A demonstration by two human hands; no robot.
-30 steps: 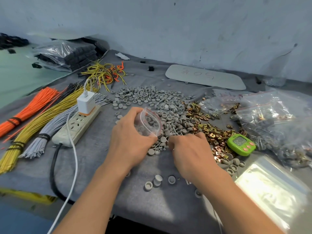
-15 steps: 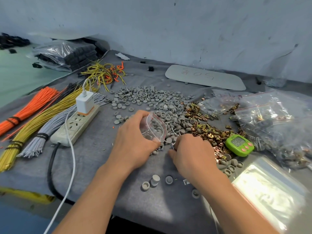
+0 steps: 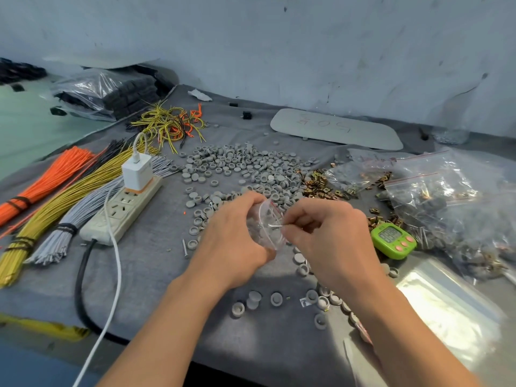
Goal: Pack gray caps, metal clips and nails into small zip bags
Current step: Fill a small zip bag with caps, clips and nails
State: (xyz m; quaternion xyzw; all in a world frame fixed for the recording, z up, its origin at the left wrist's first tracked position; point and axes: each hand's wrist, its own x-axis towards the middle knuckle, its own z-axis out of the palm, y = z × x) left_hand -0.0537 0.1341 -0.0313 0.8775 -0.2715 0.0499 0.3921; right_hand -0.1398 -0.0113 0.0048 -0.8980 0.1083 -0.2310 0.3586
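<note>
My left hand (image 3: 237,241) holds a small clear zip bag (image 3: 265,222) with its red-lined mouth turned to the right. My right hand (image 3: 332,238) pinches thin metal nails (image 3: 275,225) with their tips at the bag's mouth. A wide pile of gray caps (image 3: 240,169) lies behind the hands. Brass-coloured metal clips (image 3: 318,185) are heaped to the pile's right. Loose caps (image 3: 252,298) lie near the table's front edge, and a single nail (image 3: 184,248) lies left of my left hand.
A power strip (image 3: 122,210) with a white charger stands at the left, beside bundles of orange, yellow and grey wires (image 3: 55,202). A green timer (image 3: 392,238) sits right of my hand. Filled zip bags (image 3: 435,202) and a stack of flat bags (image 3: 452,308) lie at the right.
My right hand rose from the table with nails and moved left to the bag's mouth. My left hand tilted the bag toward it.
</note>
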